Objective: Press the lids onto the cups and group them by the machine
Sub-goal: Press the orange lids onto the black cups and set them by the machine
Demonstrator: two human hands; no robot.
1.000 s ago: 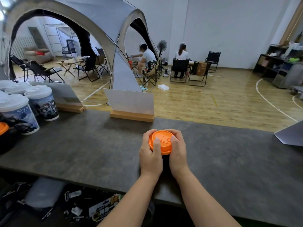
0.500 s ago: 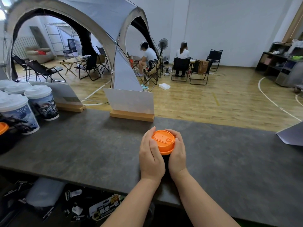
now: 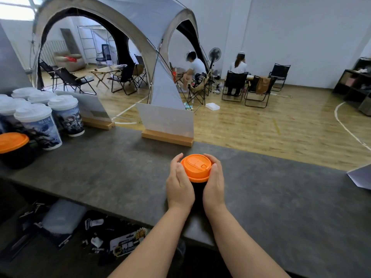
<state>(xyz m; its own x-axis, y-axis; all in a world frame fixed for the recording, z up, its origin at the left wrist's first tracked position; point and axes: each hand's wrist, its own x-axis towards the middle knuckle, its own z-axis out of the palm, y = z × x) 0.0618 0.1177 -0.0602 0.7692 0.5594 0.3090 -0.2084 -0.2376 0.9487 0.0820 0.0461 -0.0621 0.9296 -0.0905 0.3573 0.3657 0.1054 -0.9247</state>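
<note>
Head view: a black cup (image 3: 197, 190) with an orange lid (image 3: 197, 167) stands on the grey counter (image 3: 112, 171), in front of the nearer sign (image 3: 167, 122). The left hand (image 3: 179, 183) and right hand (image 3: 214, 182) curl round the cup from either side, fingertips at the lid's rim. Far left of the sign stands a cluster of white-lidded cups (image 3: 38, 121), and before them another orange-lidded cup (image 3: 15, 149).

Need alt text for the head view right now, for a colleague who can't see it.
Both hands, left hand and right hand, wrap a black cup with an orange lid on the grey counter. At far left stand white-lidded cups and another orange-lidded cup.
</note>
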